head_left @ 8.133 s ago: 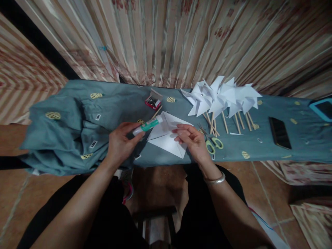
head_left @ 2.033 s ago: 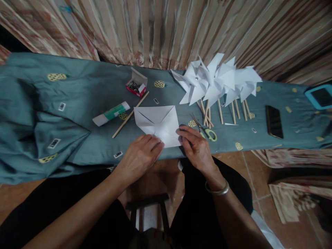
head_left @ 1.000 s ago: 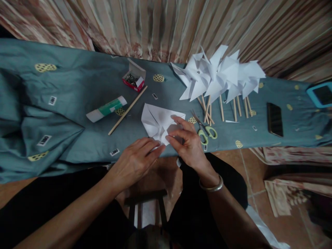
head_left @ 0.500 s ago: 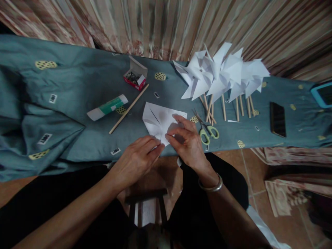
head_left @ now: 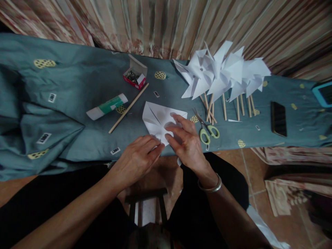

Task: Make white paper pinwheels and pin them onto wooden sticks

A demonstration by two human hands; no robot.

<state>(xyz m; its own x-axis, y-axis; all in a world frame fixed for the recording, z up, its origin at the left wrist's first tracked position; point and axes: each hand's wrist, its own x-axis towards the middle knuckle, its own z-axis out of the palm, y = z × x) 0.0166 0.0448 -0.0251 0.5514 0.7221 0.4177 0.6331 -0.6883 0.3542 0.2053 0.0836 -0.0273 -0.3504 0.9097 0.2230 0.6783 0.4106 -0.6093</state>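
A white sheet of paper [head_left: 153,116], cut with slits and partly folded, lies at the table's near edge in front of me. My left hand [head_left: 141,154] pinches its near corner between thumb and fingers. Over the right part of the paper is my right hand [head_left: 185,141], its thumb and fingers apart, fingertips at or just above the surface; whether they touch cannot be made out. Green-handled scissors [head_left: 206,129] lie slightly open just right of that hand. A bare wooden stick [head_left: 129,108] rests to the left of the paper.
Several white paper pinwheels on sticks [head_left: 220,71] lie at the back right. A red open box of small metal pieces [head_left: 135,77] and a green-and-white tube [head_left: 107,106] are at left. A dark phone [head_left: 278,119] and a blue-edged device [head_left: 324,95] lie far right.
My right index finger has lifted away from the thumb, opening a gap between them over the paper. My left hand keeps its hold and place.
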